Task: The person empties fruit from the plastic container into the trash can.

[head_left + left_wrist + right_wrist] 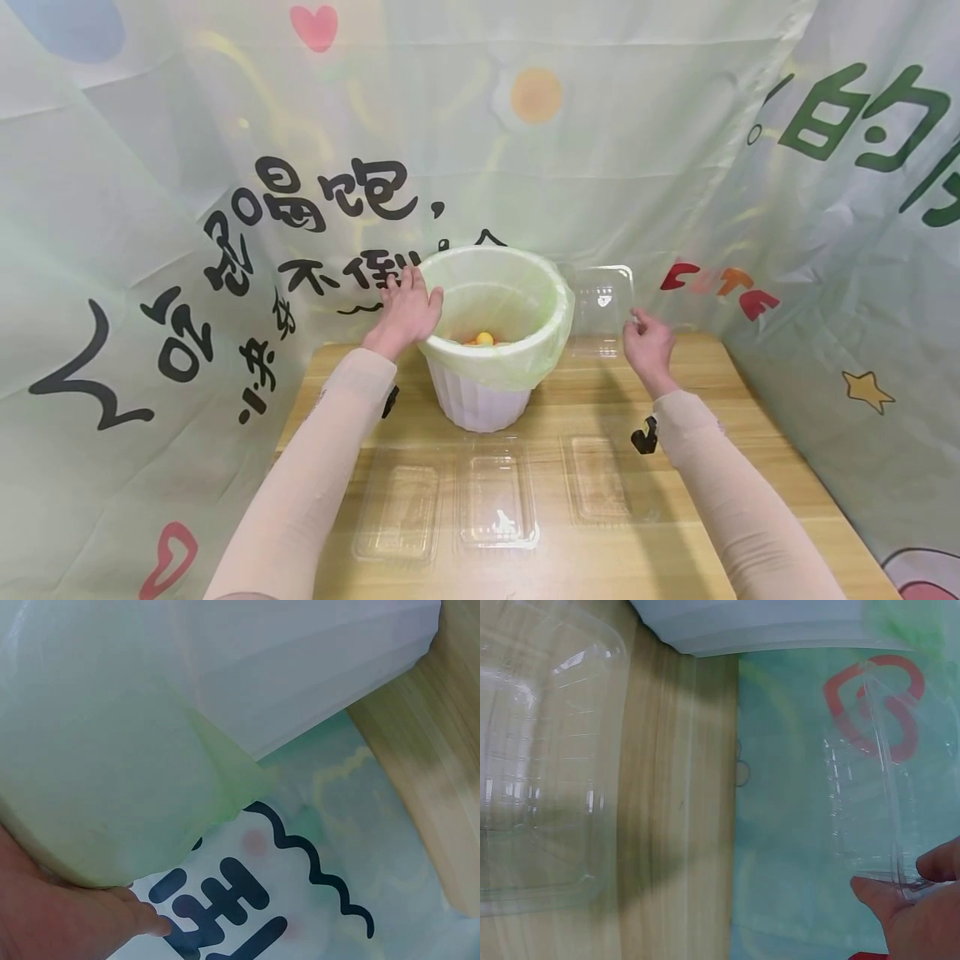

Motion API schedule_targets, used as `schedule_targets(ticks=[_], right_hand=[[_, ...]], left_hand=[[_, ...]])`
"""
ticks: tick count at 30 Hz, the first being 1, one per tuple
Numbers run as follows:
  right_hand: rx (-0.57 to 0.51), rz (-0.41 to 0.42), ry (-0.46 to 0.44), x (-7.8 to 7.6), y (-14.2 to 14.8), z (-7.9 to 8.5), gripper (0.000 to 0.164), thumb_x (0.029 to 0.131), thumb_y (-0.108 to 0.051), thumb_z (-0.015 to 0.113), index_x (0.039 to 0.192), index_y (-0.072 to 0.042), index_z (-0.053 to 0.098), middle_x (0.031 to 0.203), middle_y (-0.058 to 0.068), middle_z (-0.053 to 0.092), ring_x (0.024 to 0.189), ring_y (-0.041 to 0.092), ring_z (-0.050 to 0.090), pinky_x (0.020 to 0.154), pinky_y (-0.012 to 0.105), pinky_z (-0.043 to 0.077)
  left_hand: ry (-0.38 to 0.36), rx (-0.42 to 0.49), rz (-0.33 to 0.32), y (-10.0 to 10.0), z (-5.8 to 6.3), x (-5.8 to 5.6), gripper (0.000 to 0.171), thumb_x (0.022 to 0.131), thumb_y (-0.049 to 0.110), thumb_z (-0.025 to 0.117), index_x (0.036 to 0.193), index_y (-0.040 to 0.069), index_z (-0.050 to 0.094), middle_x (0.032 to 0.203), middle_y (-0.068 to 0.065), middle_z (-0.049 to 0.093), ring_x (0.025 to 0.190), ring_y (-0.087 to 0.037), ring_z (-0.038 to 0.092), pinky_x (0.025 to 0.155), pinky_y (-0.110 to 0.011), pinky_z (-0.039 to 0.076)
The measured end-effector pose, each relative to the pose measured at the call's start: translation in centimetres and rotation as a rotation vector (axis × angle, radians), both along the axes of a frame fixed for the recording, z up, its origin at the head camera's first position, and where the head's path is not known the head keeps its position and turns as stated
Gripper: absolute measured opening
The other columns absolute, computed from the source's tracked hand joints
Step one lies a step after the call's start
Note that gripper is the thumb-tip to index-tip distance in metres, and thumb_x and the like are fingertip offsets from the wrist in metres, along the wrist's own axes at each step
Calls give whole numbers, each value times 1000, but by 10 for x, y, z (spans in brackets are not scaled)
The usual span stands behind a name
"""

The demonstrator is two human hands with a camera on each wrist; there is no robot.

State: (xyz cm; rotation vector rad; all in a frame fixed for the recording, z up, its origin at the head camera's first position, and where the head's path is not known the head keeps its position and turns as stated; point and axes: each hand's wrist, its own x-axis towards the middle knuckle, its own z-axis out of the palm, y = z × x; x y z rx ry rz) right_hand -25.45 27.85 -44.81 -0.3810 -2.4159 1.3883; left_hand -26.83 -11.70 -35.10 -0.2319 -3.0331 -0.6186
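Note:
A white ribbed bin stands on the table, with a thin green liner bag folded over its rim. Down inside are a small yellow round thing and some orange-red things, mostly hidden by the rim. My left hand is at the bin's left rim, fingers straight, against the liner. Right of the bin, my right hand pinches the edge of a clear plastic box between thumb and fingers. In the right wrist view that box is tilted up off the table.
Three more clear plastic boxes lie on the wooden table in front of the bin: a left one, a middle one and a right one. Printed cloth hangs behind and at both sides.

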Motion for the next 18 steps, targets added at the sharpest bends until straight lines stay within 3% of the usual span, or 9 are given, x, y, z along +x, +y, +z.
schedule_targets(ticks=[12,18], right_hand=[[15,55,-186,2,2,-24,54,102,-9,50,154,5,46,151,29,56,116,40,69,59,11,48],[-52,117,-251,4,6,-37,55,104,-7,49,157,6,40,153,33,51,115,41,70,64,12,55]], left_hand=[[-6,0,1,0,-2,-1,77,112,45,23,164,-11,10,175,-29,5,159,-57,4,131,-65,5],[-11,2,4,-1,-2,-1,77,112,45,22,164,-11,9,175,-29,4,159,-57,2,131,-65,3]])
